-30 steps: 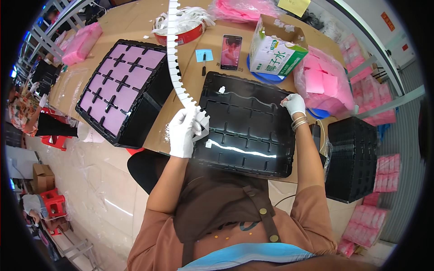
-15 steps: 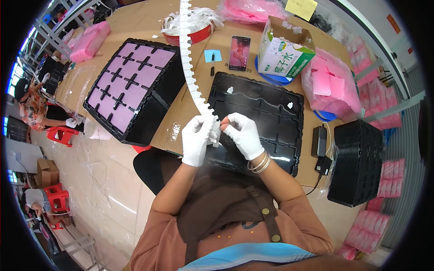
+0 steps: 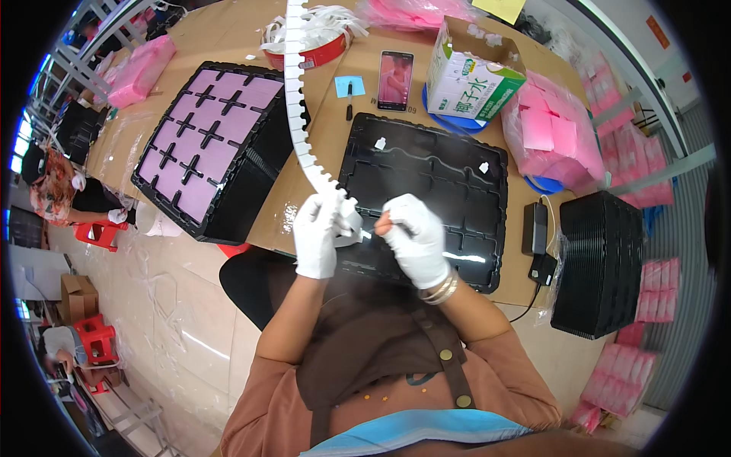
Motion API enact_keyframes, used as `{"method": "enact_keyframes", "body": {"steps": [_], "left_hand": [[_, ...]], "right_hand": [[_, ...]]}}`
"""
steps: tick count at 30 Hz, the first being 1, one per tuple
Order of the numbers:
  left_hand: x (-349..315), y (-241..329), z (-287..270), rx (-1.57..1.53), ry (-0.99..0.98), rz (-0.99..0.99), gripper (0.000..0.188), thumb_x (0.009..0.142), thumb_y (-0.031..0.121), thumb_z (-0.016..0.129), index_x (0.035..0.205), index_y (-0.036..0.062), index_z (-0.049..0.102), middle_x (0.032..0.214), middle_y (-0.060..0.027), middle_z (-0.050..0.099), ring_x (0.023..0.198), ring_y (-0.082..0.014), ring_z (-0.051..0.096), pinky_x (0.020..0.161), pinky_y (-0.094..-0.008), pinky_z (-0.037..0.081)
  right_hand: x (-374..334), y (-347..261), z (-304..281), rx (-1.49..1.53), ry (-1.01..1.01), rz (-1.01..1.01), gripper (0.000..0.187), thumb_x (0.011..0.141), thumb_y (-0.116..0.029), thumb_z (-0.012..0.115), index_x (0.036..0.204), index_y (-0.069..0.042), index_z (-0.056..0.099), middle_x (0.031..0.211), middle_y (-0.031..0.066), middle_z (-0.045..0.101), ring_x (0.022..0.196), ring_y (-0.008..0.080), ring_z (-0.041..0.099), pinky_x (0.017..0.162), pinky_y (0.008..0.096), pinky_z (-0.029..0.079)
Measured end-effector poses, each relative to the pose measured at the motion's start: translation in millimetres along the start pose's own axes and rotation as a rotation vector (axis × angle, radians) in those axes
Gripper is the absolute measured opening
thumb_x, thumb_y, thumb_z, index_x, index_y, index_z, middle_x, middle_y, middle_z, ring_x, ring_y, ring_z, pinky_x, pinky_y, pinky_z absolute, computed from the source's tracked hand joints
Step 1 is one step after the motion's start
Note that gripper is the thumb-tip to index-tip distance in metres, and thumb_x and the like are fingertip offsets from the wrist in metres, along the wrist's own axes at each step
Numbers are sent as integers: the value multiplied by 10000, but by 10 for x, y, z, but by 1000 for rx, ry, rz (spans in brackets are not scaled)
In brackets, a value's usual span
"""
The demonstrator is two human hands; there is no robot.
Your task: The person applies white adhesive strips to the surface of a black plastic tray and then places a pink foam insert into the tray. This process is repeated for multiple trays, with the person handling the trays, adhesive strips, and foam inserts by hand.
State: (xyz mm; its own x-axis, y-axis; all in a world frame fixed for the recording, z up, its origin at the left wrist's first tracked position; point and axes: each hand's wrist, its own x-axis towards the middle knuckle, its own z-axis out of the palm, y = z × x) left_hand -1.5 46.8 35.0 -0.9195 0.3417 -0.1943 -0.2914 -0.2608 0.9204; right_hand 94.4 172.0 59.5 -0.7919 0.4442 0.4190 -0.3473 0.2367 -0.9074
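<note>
Both of my hands wear white gloves with bare fingertips. My left hand (image 3: 316, 236) pinches the lower part of a long white strip with toothed edges (image 3: 295, 107), which curves up past the top of the view. A short end of it curls out on the right of that hand. My right hand (image 3: 416, 240) is apart from the strip, thumb and fingers pressed together; whatever they hold, if anything, is too small to make out. Beneath both hands lies a black compartmented plastic tray (image 3: 449, 202), with two small white pieces (image 3: 380, 143) on its far part.
To the left stands a stack of black trays (image 3: 255, 164) topped with lilac sheets. Beyond are a red tub of white strips (image 3: 324, 53), a phone (image 3: 395, 80), a pen (image 3: 349, 103) and a carton (image 3: 472, 80). At right are pink bagged goods (image 3: 548, 133), a power adapter (image 3: 535, 228) and more trays (image 3: 598, 266).
My right hand has drawn away from my left hand and the strip, to the right. My left hand has shifted slightly left, still pinching the strip.
</note>
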Motion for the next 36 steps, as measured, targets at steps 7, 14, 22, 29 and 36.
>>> {"method": "enact_keyframes", "body": {"steps": [7,14,22,29,36], "left_hand": [[153,44,-436,12,121,81,196,942,183,599,1042,15,617,903,-61,636,774,-94,631,515,-183,424],[172,14,-232,-33,80,58,167,946,187,593,918,24,610,794,-42,609,740,-84,613,499,-191,414],[122,-63,-298,10,77,42,161,953,212,581,991,57,606,888,-32,625,744,-70,571,550,-202,388],[136,-33,-407,38,97,101,171,942,192,604,936,22,622,811,-37,620,749,-88,617,513,-194,393],[141,-62,-352,154,93,94,179,939,191,601,961,15,625,820,-51,648,638,-63,568,529,-190,415]], "right_hand": [[-526,183,-1665,-466,-17,555,60,758,45,611,766,-12,630,778,90,602,730,203,614,682,305,491],[-770,270,-1499,-1223,-15,608,55,719,-106,647,695,-68,615,773,134,644,745,327,644,676,411,503],[-746,274,-1568,-1159,-53,606,55,717,-77,652,687,-80,606,723,118,640,708,319,650,653,413,507],[-772,159,-1762,-659,-116,568,112,654,-16,714,736,-27,637,728,83,613,676,214,648,638,315,514],[465,1116,-2290,-886,165,511,65,751,-60,638,789,-36,685,758,124,704,740,234,689,730,320,520]]}}
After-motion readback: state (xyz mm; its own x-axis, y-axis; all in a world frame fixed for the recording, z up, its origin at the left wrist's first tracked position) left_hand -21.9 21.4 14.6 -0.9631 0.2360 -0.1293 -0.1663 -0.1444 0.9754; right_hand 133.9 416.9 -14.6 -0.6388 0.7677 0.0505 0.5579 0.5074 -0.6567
